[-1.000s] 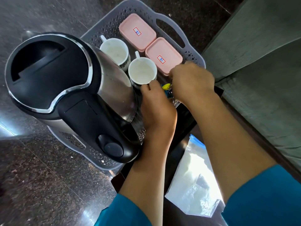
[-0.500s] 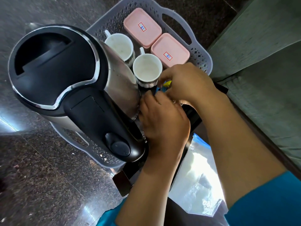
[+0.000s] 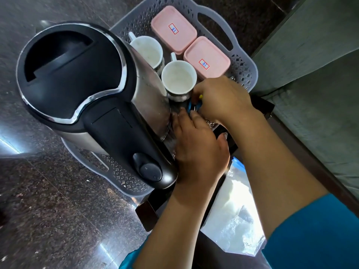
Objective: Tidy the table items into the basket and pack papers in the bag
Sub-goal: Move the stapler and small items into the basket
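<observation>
One head-worn wide-angle view looks steeply down from close above — the kettle (image 3: 93, 98) looms large at left, the basket (image 3: 243, 64) stretches far, both forearms enter from the near right edge.

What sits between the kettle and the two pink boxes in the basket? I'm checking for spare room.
In the head view, two white cups stand between the kettle and the pink boxes, filling that stretch of the basket.

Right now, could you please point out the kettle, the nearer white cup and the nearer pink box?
kettle (image 3: 73, 74), head view, on its black lid.
nearer white cup (image 3: 178, 78), head view, inside bottom.
nearer pink box (image 3: 206, 58), head view, lid.
</observation>
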